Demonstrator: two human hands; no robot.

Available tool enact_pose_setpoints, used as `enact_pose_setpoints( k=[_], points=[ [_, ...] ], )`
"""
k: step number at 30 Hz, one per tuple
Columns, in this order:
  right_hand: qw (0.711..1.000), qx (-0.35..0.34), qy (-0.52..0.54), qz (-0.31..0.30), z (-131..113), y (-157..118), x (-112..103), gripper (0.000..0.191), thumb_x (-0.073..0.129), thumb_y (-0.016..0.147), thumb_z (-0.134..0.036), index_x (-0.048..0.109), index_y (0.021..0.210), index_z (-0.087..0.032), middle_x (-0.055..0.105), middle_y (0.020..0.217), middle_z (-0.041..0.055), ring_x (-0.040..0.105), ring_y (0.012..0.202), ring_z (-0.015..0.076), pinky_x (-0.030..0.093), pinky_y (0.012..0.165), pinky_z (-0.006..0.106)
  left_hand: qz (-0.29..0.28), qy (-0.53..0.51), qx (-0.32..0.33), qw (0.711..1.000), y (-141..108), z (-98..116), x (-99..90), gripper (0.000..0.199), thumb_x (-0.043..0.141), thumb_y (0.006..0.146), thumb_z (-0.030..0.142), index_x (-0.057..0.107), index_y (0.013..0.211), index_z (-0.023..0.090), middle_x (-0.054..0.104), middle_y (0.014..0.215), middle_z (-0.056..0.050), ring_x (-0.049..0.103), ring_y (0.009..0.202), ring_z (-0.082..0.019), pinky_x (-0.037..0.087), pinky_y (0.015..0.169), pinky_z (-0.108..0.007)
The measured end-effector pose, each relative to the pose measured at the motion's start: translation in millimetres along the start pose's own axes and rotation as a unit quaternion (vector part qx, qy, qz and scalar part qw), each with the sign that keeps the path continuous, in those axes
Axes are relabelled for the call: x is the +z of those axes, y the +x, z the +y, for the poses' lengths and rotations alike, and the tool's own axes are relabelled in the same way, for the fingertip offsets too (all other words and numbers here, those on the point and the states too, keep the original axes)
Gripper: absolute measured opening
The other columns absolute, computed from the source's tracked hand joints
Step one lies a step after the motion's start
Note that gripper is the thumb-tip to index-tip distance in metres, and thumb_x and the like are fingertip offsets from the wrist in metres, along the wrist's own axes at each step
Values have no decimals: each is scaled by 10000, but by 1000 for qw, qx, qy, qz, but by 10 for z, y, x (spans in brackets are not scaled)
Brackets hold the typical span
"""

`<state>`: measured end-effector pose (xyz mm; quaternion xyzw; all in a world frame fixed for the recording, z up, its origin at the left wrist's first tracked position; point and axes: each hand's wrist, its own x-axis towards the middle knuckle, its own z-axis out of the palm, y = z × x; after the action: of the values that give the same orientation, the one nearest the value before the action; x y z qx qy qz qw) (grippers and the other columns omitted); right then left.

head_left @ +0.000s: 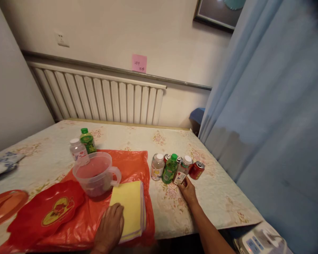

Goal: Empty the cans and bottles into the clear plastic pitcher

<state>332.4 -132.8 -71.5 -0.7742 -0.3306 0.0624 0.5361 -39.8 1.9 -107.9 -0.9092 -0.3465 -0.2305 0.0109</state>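
Note:
My left hand (110,224) lies with its fingers on the left edge of a folded yellow cloth (129,208), which rests on a red plastic sheet (132,162). On the right, my right hand (187,189) pinches a small white card or box (179,177) in front of a clear bottle with a white cap (186,162). Beside that bottle stand a green bottle (170,170), another white-capped bottle (157,168) and red cans, the nearest (197,170) at the right. A clear handled jug (95,176) sits on the sheet.
A red scalloped tray (42,215) and an orange lid (6,206) lie at the left. Behind the jug stand a white-capped bottle (78,150) and a green bottle (88,141). A blue curtain (270,106) hangs at the right, above a white device (262,240) by the table corner.

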Motion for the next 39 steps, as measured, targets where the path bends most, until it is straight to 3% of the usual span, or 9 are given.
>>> enact_pose_setpoints(
  k=[13, 18, 23, 28, 34, 36, 39],
  points=[
    [997, 38, 20, 62, 193, -165, 95, 663, 577, 679, -350, 525, 1292, -104, 678, 1175, 161, 673, 1032, 260, 541, 874, 364, -2, 1, -7, 1000, 12, 55, -79, 255, 442, 883, 157, 602, 1078, 202, 625, 1110, -56, 550, 1040, -222, 417, 926, -364],
    [995, 54, 4, 81, 208, -313, 59, 625, 566, 684, -389, 566, 1234, -92, 689, 1137, 178, 677, 1024, 270, 544, 871, 361, -2, -2, -13, 1000, 12, 95, -121, 252, 436, 887, 134, 596, 1072, 194, 615, 1097, -60, 544, 1037, -219, 417, 922, -358],
    [995, 51, -23, 86, 106, -533, 49, 484, 547, 704, -438, 641, 1073, -139, 738, 922, 117, 705, 840, 255, 556, 789, 355, -5, -15, -22, 1000, 12, 117, -156, 246, 433, 890, 132, 596, 1063, 195, 612, 1100, -59, 535, 1031, -215, 407, 921, -353],
    [996, -9, -56, 71, -448, -467, -104, 407, 545, 757, -464, 657, 1001, -157, 720, 808, 84, 673, 745, 243, 529, 709, 335, -23, -30, -36, 999, 11, 123, -168, 243, 423, 895, 134, 601, 1045, 207, 609, 1105, -49, 537, 1020, -208, 410, 889, -341],
    [976, -135, -172, 15, -1463, 193, -403, 432, 562, 773, -420, 633, 1086, -131, 701, 863, 75, 632, 692, 200, 495, 707, 320, -27, -45, -36, 998, 2, 98, -129, 255, 415, 898, 136, 597, 1066, 197, 608, 1123, -67, 523, 1045, -224, 404, 925, -376],
    [959, -140, -245, -17, -1711, 389, -424, 422, 551, 810, -404, 609, 1147, -158, 702, 955, 71, 643, 720, 186, 487, 734, 307, -29, -49, -37, 998, 3, 101, -134, 254, 420, 892, 128, 598, 1060, 196, 607, 1122, -67, 525, 1039, -225, 407, 926, -377],
    [902, -170, -389, -81, -1954, 569, -368, 435, 524, 867, -384, 568, 1234, -154, 680, 1100, 114, 647, 925, 208, 451, 826, 293, -29, -48, -37, 998, 11, 112, -156, 254, 424, 880, 114, 600, 1045, 195, 609, 1098, -67, 530, 1027, -223, 407, 933, -379]
  ],
)
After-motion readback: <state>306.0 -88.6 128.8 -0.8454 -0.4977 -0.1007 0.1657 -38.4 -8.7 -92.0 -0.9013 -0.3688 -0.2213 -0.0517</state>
